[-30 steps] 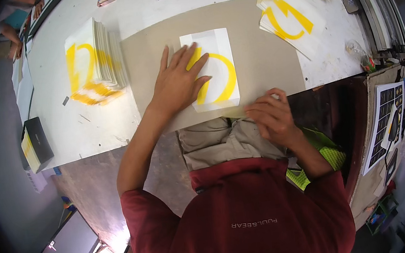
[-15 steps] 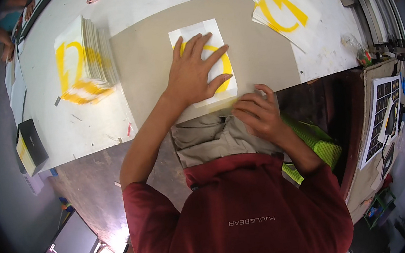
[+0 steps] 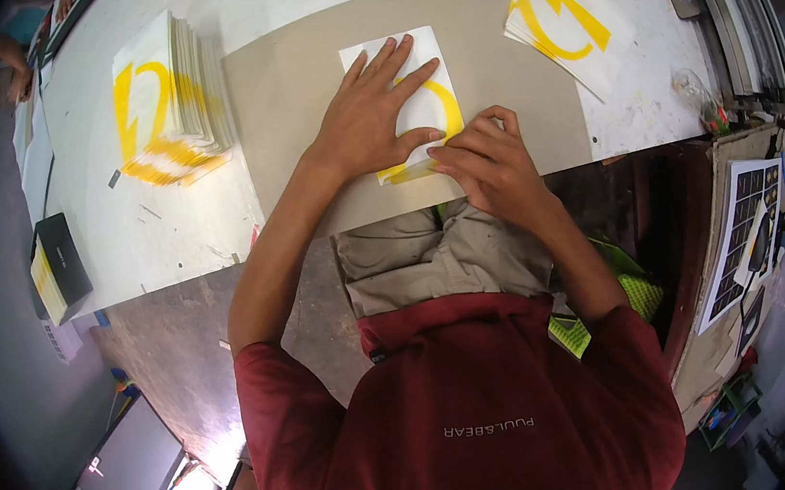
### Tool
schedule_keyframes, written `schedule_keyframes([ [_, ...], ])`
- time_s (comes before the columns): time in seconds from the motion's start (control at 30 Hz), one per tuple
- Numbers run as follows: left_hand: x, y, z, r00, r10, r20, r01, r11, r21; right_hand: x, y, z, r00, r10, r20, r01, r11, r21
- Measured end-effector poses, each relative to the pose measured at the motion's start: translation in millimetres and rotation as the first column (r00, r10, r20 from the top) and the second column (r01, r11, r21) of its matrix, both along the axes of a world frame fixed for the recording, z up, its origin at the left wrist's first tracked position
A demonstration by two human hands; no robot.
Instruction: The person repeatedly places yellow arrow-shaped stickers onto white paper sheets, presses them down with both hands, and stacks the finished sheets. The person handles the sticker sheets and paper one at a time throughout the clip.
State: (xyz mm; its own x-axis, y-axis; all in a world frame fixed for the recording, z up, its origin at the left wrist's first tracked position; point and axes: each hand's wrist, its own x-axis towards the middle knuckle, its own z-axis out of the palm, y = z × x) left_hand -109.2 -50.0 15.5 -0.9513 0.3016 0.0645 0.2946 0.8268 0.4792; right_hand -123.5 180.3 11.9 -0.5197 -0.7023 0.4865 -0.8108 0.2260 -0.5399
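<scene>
A white folded paper with a yellow print (image 3: 440, 104) lies lengthwise in front of me on a beige board (image 3: 278, 89). My left hand (image 3: 363, 118) is spread flat over its left and middle part, thumb near the lower end. At the near right corner, my right hand (image 3: 494, 161) has its thumb and fingers drawn together on the paper's near edge, where a narrow yellowish strip shows folded over. The right fingers hide part of that corner. The left palm covers much of the print.
A thick stack of similar printed papers (image 3: 145, 113) stands to the left. Further loose ones (image 3: 566, 22) lie at the far right. A small black box (image 3: 60, 254) is by the table's left edge. Metal rails (image 3: 745, 21) run along the right. Another person's arm (image 3: 16, 70) shows at the far left.
My right hand has moved up from below the board's edge onto the paper's near end. That end now looks folded up, and the paper appears shorter. My left hand stays spread on it.
</scene>
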Motion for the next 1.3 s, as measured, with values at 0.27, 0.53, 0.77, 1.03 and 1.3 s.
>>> schedule_keyframes([
  [0.27,2,-24,-8,0.997,-0.052,0.051,0.045,0.991,0.126,2,6,-3,0.996,-0.089,-0.011,0.090,0.996,0.029],
  [0.53,22,-23,8,0.997,-0.075,0.023,0.077,0.993,-0.089,-2,52,3,0.932,-0.357,-0.057,0.361,0.926,0.110],
  [0.77,38,-23,4,1.000,-0.011,0.007,0.012,0.991,-0.136,37,47,-9,0.854,-0.509,0.109,0.514,0.857,-0.026],
  [1.03,39,-21,7,1.000,0.000,0.025,0.003,0.992,-0.126,20,56,-13,0.774,-0.633,-0.028,0.634,0.772,0.043],
  [1.3,39,-22,7,1.000,-0.002,0.023,0.005,0.993,-0.119,92,8,-17,0.874,-0.482,0.054,0.480,0.876,0.048],
])
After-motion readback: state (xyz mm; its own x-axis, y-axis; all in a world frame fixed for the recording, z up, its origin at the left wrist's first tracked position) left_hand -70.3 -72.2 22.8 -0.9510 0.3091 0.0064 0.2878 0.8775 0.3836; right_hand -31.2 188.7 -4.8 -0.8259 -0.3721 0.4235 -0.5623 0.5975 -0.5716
